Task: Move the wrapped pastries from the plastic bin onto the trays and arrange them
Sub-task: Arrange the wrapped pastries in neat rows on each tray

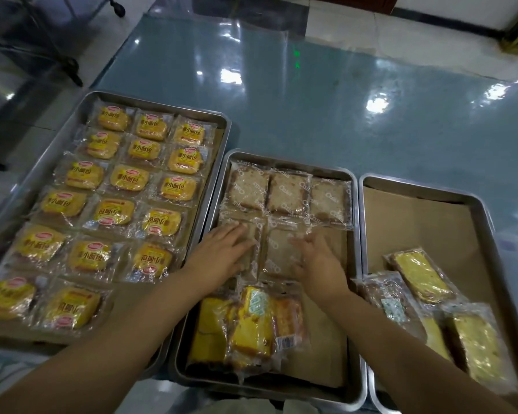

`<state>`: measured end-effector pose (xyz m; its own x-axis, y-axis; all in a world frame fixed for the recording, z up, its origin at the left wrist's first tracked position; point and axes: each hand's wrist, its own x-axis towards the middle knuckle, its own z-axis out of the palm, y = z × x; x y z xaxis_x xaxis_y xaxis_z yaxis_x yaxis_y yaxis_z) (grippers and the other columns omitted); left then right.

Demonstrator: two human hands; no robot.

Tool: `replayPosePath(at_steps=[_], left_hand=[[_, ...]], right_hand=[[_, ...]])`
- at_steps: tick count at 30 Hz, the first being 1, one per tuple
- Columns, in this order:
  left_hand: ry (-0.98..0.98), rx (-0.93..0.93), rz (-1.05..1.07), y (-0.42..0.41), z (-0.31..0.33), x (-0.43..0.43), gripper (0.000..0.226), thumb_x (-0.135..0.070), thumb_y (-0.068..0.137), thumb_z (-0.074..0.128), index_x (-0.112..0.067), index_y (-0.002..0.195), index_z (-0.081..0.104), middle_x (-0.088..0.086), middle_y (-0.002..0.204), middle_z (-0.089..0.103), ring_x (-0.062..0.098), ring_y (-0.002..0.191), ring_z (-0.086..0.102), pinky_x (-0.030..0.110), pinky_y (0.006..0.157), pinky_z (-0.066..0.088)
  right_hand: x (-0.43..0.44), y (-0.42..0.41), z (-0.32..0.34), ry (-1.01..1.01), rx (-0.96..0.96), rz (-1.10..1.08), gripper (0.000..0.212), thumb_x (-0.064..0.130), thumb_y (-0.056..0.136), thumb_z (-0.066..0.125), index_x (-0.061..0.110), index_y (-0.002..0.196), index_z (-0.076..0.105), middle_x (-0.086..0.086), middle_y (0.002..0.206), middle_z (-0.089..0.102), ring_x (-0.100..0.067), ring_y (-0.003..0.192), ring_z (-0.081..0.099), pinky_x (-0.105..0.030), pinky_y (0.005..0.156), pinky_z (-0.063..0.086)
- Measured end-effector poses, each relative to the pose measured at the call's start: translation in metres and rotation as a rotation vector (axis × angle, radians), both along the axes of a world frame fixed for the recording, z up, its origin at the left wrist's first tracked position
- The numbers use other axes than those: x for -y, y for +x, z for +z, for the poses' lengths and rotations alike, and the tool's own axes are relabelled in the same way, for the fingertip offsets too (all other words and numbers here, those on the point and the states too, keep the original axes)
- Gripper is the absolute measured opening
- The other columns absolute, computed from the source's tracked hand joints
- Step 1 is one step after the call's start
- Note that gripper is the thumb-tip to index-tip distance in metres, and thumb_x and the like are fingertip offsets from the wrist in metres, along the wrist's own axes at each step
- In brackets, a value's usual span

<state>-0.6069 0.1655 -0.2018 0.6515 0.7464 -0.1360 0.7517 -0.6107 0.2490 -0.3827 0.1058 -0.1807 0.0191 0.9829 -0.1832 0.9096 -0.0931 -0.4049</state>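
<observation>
Yellow cakes (245, 327) nearest, left hand (222, 249) flat, right hand (317, 261) fingers spread, pale pastries (277, 252) beneath, middle tray (266, 388).

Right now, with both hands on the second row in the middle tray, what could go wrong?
1. The left hand lies flat on a clear-wrapped brown cake slice; pushing it could shove the far row of three brown slices out of line.
2. The loose pile of yellow wrapped cakes sits between both forearms, so pulling back may knock it.
3. The right hand is blurred; the second brown slice may ride over its neighbour's wrapper.
</observation>
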Motion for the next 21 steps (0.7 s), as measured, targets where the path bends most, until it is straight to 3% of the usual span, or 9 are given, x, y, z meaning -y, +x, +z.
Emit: replayPosePath(at_steps=[2,6,12,17,21], left_hand=[[-0.014,-0.126,-0.039,0.002,-0.008,-0.006,0.068,-0.044,0.091,0.049,-0.032,0.148,0.014,0.001,0.155,-0.006,0.022,0.144,-0.008,0.038,0.112,-0.009],[-0.019,-0.193,-0.065,0.003,-0.016,-0.012,0.072,-0.045,0.093,0.045,-0.032,0.148,0.002,0.004,0.154,-0.015,0.023,0.142,-0.016,0.039,0.109,-0.015],[-0.051,-0.211,-0.084,0.003,-0.011,-0.019,0.073,-0.045,0.092,0.047,-0.032,0.148,0.003,0.004,0.155,-0.014,0.023,0.142,-0.014,0.04,0.112,-0.01],[-0.053,-0.188,-0.075,0.005,-0.005,-0.018,0.072,-0.045,0.091,0.049,-0.031,0.148,0.008,0.004,0.156,-0.008,0.022,0.143,-0.01,0.04,0.113,-0.007],[-0.062,-0.047,-0.02,0.014,0.002,-0.011,0.065,-0.043,0.089,0.053,-0.029,0.146,0.024,0.003,0.157,0.01,0.019,0.144,0.001,0.04,0.113,0.003]], right_hand=[[0.004,-0.006,-0.008,-0.055,0.028,0.047,0.056,0.024,0.084,0.065,0.031,0.133,0.039,-0.002,0.126,0.033,-0.013,0.092,0.049,-0.024,0.072,0.049],[0.001,-0.012,-0.014,-0.068,0.052,0.054,0.063,0.026,0.084,0.067,0.032,0.137,0.034,-0.005,0.128,0.029,-0.021,0.114,0.042,-0.033,0.085,0.05],[-0.005,-0.014,-0.012,-0.075,0.072,0.059,0.066,0.027,0.084,0.068,0.032,0.14,0.033,-0.006,0.134,0.028,-0.021,0.117,0.041,-0.032,0.089,0.05],[0.0,-0.007,0.0,-0.087,0.018,0.069,0.058,0.014,0.084,0.064,0.024,0.137,0.042,-0.003,0.138,0.035,-0.02,0.119,0.044,-0.033,0.092,0.049],[0.01,0.015,0.022,0.132,0.209,-0.046,0.038,0.009,0.081,0.063,0.012,0.119,0.062,-0.009,0.114,0.06,-0.028,0.102,0.055,-0.035,0.083,0.043]])
